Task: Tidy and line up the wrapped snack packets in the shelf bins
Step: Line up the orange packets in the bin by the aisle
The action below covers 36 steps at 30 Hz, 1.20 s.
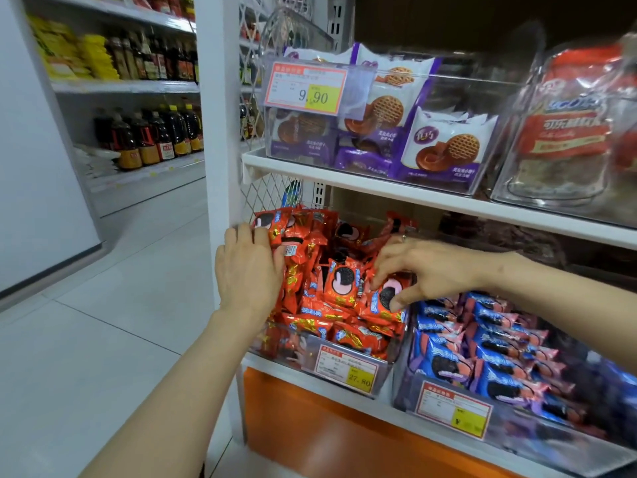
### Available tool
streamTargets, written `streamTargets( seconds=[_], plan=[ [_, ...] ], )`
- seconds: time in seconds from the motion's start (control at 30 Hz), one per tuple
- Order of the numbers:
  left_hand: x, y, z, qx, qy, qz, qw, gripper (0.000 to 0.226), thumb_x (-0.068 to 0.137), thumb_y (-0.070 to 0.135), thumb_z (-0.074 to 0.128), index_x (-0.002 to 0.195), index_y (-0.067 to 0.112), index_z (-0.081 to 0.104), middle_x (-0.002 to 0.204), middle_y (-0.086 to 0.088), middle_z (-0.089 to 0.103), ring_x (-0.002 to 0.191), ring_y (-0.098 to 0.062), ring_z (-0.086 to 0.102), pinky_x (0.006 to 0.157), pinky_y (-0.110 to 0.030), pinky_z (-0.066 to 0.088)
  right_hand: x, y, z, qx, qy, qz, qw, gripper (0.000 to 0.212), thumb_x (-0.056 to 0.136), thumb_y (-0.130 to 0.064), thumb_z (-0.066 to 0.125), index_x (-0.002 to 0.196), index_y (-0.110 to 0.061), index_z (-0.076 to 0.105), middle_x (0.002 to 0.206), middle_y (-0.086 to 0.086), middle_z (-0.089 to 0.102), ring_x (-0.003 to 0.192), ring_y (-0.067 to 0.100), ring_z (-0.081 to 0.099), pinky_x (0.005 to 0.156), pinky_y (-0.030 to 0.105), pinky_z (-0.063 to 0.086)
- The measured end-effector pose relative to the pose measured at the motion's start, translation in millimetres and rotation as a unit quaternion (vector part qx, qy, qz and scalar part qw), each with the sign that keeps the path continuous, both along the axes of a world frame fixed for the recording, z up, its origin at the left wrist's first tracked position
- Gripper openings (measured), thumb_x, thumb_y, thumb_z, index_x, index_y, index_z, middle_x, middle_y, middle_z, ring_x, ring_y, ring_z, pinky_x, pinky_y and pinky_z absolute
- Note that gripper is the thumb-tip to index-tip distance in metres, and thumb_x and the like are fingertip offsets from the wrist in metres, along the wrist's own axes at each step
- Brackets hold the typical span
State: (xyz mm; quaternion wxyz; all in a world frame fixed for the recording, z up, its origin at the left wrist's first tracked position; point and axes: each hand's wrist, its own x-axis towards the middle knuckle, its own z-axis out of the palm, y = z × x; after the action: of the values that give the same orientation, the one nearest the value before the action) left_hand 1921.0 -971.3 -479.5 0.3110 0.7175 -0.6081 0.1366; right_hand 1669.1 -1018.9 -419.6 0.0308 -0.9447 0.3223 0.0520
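Two hands (248,270) – four clear bins (348,374) – three price tags (305,88) – countless heaped packets (344,281)

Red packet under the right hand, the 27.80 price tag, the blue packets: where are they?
red packet (384,301), head view, its front
price tag (345,369), head view, its middle
blue packets (482,343), head view, middle of pile

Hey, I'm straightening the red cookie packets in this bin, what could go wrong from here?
1. The red packets are heaped above the clear bin front, so pushing with the left hand could tip some over the edge onto the floor.
2. The right hand pinches one packet at the right side; a loose one might slide into the blue packets next door.
3. Pressing hard could crush the cookies inside.
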Motion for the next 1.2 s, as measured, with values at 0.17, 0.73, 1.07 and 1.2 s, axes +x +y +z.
streamTargets(
  seconds=[0.17, 0.73, 1.07, 1.2],
  plan=[
    [1, 2, 1, -0.003, 0.0, -0.004, 1.0, 0.037, 0.095, 0.031, 0.047, 0.117, 0.002, 0.056, 0.118, -0.016, 0.052, 0.113, -0.032, 0.043, 0.086, -0.04, 0.039, 29, -7, -4, -0.01, -0.125, -0.087, 0.988, 0.053, 0.08, -0.051, 0.065, 0.126, -0.026, 0.057, 0.129, -0.008, 0.057, 0.117, 0.006, 0.051, 0.1, 0.025, 0.039],
    [-41, 27, 2, 0.001, 0.185, -0.162, 0.969, 0.023, 0.088, 0.035, 0.061, 0.103, 0.019, 0.053, 0.096, 0.008, 0.058, 0.093, -0.011, 0.054, 0.076, -0.026, 0.047, 44, -39, -4, 0.167, -0.314, -0.189, 0.915, 0.032, 0.074, -0.014, 0.078, 0.087, -0.026, 0.052, 0.092, -0.002, 0.061, 0.084, 0.01, 0.059, 0.069, 0.019, 0.045],
    [-25, 25, 19, 0.085, 0.438, -0.161, 0.88, 0.03, 0.078, 0.026, 0.074, 0.101, 0.012, 0.062, 0.089, -0.001, 0.065, 0.082, -0.015, 0.061, 0.069, -0.022, 0.045, 48, -51, 6, 0.23, -0.313, -0.09, 0.917, 0.011, 0.088, -0.017, 0.061, 0.099, -0.02, 0.063, 0.096, -0.006, 0.065, 0.088, 0.002, 0.061, 0.086, 0.021, 0.045],
    [-7, 36, 20, 0.083, 0.434, -0.13, 0.888, 0.025, 0.079, 0.025, 0.074, 0.098, 0.017, 0.06, 0.083, 0.001, 0.061, 0.079, -0.014, 0.058, 0.066, -0.022, 0.042, 49, -71, -15, 0.124, -0.012, -0.097, 0.987, 0.031, 0.092, -0.028, 0.058, 0.121, -0.02, 0.06, 0.121, -0.005, 0.058, 0.11, 0.008, 0.051, 0.093, 0.023, 0.036]
  ],
)
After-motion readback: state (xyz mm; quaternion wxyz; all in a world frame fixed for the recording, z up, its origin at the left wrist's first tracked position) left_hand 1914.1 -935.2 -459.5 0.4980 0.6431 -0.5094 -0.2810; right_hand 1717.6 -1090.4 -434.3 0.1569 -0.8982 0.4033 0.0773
